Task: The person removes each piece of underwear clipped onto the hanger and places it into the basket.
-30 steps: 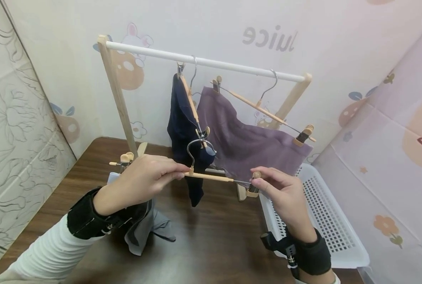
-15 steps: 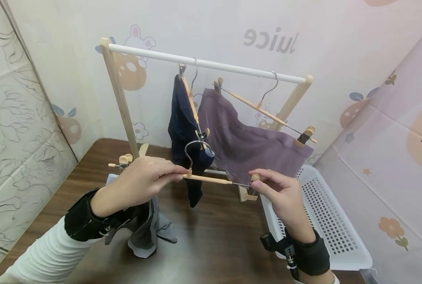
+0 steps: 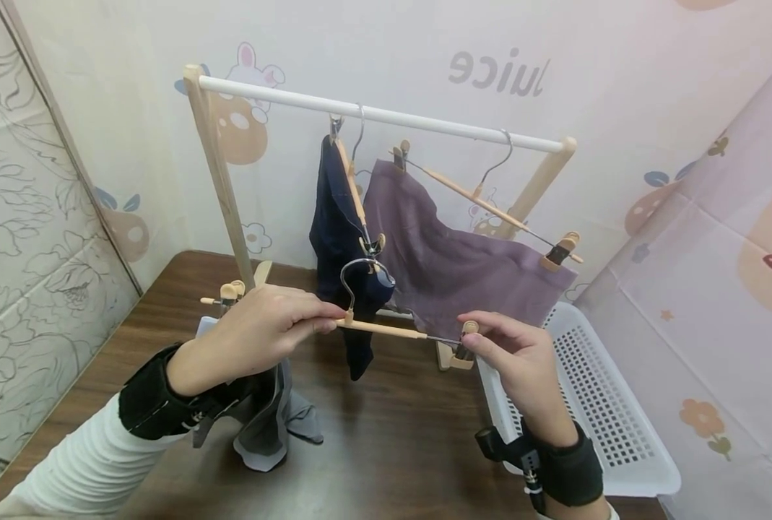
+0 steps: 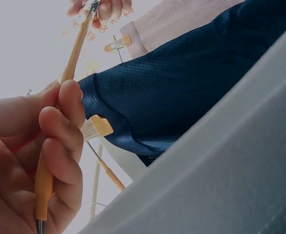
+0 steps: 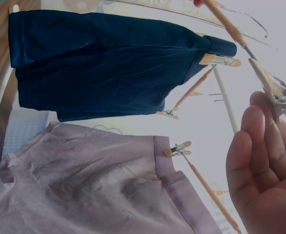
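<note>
I hold the clip hanger [image 3: 386, 328] level above the middle of the surface [image 3: 392, 433], its long axis from my left hand [image 3: 262, 328], gripping the wooden bar, to my right hand [image 3: 512, 350], whose fingers [image 3: 483, 325] pinch the end clip.

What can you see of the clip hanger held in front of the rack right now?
The clip hanger is a slim wooden bar with a steel hook rising from its middle and wire ends carrying wooden clips. It is held roughly level in front of the rack. The left hand pinches the bar beside the hook; the right hand pinches the right clip. Grey cloth hangs beneath the left side.
</note>
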